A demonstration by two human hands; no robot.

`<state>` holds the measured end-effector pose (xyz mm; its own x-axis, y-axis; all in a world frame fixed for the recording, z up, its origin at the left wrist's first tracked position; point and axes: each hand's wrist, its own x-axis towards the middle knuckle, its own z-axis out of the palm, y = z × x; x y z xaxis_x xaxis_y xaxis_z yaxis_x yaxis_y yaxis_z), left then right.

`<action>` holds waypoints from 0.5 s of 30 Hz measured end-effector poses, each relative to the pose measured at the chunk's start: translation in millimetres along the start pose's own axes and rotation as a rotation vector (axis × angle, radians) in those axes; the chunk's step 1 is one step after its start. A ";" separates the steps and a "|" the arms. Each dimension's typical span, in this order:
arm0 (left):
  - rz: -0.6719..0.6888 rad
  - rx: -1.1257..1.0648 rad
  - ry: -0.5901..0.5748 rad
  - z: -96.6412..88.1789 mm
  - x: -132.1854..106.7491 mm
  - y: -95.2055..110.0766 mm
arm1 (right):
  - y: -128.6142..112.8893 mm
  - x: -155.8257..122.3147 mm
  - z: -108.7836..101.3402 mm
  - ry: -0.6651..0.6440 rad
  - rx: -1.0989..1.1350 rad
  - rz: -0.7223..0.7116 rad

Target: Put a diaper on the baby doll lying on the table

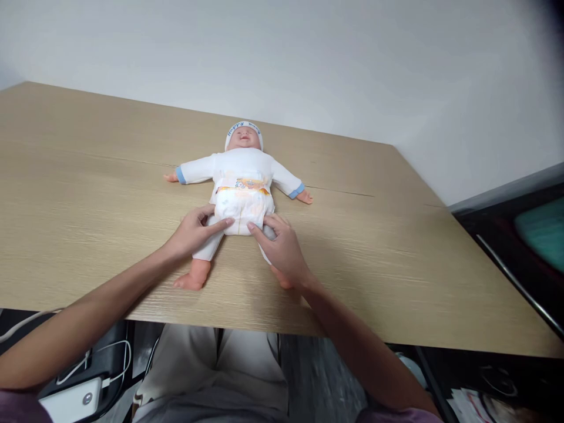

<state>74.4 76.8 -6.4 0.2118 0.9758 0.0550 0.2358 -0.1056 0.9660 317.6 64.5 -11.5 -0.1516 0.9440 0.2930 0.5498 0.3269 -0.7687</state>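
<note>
A baby doll in a white suit and cap lies on its back on the wooden table, head away from me. It wears a white diaper with an orange patterned waistband. My left hand rests on the doll's left-side thigh, fingertips touching the diaper's lower edge. My right hand covers the other leg, its fingers pressing the diaper's bottom edge. Both hands pinch at the diaper near the crotch.
A white wall stands behind the table. Below the table's near edge are my lap, a white device with cables at the left, and papers at the right. A dark surface with a teal object lies at the far right.
</note>
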 end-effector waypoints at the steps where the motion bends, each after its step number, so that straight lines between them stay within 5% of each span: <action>1: -0.016 -0.056 -0.018 -0.6 1.1 0.2 | 0.7 0.8 -0.3 -0.008 0.026 0.009; 10: -0.151 -0.303 -0.070 -19.9 0.4 2.3 | 0.9 -16.8 -18.4 -0.064 0.309 0.247; 15: -0.009 0.158 0.043 -65.5 -25.9 3.8 | 9.9 -58.4 -62.2 -0.132 0.448 0.306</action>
<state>7.7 63.7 12.4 0.1688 0.9838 0.0602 0.3843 -0.1220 0.9151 383.0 9.8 -0.9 -0.1577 0.9869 -0.0330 0.1865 -0.0031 -0.9825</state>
